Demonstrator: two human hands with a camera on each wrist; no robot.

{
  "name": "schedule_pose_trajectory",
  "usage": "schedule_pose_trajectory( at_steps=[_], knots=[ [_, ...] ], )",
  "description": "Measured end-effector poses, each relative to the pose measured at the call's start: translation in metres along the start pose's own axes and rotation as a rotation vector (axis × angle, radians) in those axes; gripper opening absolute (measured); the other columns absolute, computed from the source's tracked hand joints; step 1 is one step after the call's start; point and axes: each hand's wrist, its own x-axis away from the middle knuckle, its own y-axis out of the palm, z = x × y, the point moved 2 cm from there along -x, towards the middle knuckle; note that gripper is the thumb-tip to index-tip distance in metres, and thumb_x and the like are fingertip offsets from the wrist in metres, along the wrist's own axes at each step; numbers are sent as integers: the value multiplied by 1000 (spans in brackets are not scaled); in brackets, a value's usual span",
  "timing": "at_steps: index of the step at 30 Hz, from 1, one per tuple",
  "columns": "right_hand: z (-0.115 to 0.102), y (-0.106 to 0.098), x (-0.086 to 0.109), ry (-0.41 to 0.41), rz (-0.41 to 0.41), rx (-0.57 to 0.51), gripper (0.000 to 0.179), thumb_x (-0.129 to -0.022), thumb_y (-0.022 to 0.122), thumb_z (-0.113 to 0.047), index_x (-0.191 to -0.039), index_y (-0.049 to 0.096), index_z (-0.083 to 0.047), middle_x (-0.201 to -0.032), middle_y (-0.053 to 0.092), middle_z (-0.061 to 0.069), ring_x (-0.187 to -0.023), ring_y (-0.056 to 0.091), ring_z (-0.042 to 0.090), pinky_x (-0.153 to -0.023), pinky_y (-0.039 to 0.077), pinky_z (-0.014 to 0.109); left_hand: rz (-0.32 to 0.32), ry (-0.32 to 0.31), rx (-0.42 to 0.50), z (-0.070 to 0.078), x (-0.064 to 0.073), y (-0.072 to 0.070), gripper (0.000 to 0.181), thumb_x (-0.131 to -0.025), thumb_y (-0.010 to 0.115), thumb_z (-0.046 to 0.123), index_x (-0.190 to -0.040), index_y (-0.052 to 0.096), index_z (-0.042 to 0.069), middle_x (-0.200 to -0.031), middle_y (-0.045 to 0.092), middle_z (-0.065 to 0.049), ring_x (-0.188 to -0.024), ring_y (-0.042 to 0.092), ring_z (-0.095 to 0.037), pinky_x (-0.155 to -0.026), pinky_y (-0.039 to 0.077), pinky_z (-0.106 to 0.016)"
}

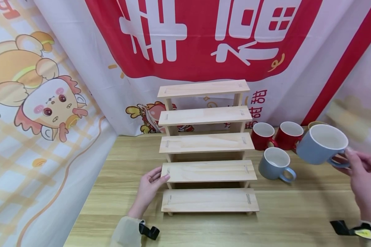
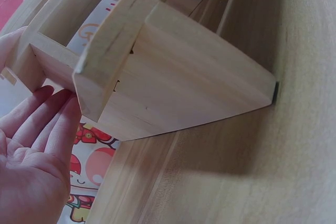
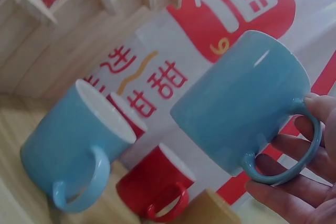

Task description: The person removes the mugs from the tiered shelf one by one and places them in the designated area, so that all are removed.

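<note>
A blue mug [image 1: 316, 148] with a white inside hangs in the air at the right, and my right hand [image 1: 366, 178] holds it by its handle. In the right wrist view the fingers [image 3: 310, 153] curl through the handle of that mug [image 3: 247, 98]. Below it, a second blue mug [image 1: 270, 169] stands on the table. My left hand [image 1: 151, 183] grips the left end of a step on a stepped wooden rack [image 1: 208, 171], thumb on top. In the left wrist view, the fingers [image 2: 39, 121] reach under the step's edge.
Two red mugs [image 1: 261, 140] [image 1: 285, 139] stand beside the rack's right side, near the back cloth [image 1: 179, 73]. A tan rim [image 1: 316, 123] shows behind the raised mug, mostly hidden. The wood-grain table [image 1: 126, 171] extends on both sides of the rack.
</note>
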Motion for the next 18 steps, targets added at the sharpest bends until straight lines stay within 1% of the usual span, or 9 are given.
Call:
schedule_pose_trajectory(
  at_steps=[3,7,10,13,18],
  knots=[
    [9,-5,-2,36,29,10,9,-95,70,-4,-98,69,4,-92,77,1,-77,74,8,-62,59,20,2,-1,-4,0,0,0,57,-90,80,12,-138,56,-6,-130,63,-25,-116,65,-32,-95,55,-28],
    [21,-10,-4,73,62,29,14,-92,75,-7,-98,71,5,-89,77,1,-76,74,9,-61,59,22,2,-1,-4,1,1,0,56,-90,80,12,-138,57,-6,-130,63,-25,-116,65,-32,-95,55,-27],
    [29,-14,-5,102,59,77,14,-91,77,-10,-98,73,1,-88,77,-2,-74,74,7,-59,59,21,1,-1,-4,2,1,0,57,-90,80,13,-138,56,-5,-130,63,-25,-116,65,-32,-95,55,-27],
    [39,-16,-3,126,45,100,9,-91,77,-10,-97,76,-3,-87,77,-4,-73,73,7,-59,59,22,-2,-5,-4,1,1,0,58,-90,80,15,-139,56,-5,-131,63,-25,-117,64,-32,-95,55,-27],
    [58,-20,-1,157,49,104,2,-92,76,-7,-94,77,-6,-84,76,-3,-71,73,7,-59,59,22,-7,-2,-2,1,1,0,58,-90,81,15,-139,56,-5,-131,63,-24,-117,64,-32,-95,54,-28]
  ],
)
